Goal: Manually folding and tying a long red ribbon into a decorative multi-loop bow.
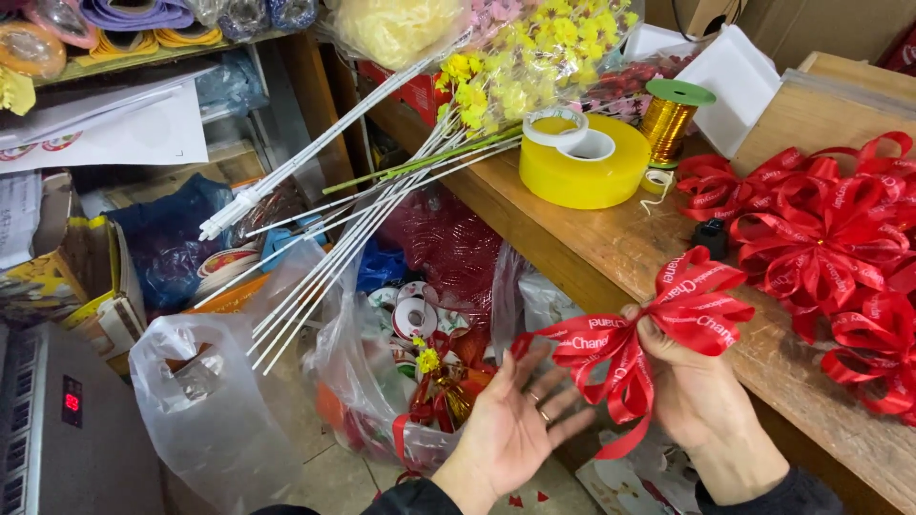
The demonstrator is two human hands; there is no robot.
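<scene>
White paper sheets (124, 129) lie on shelf at upper left, w/ yellow tape roll (584, 162) on bench (572, 243). Right hand (692, 386) pinches red ribbon bow (658, 329) at bench edge, probably at its knot; left hand (510, 420) is released, palm up, just beside it.

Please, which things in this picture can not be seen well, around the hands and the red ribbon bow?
- Head view: the middle of the red ribbon bow is hidden by the right hand pinching it.
- The finished red bows run off the right edge.
- The clear bag blurs its contents.
- The left hand is open and holds nothing.
</scene>
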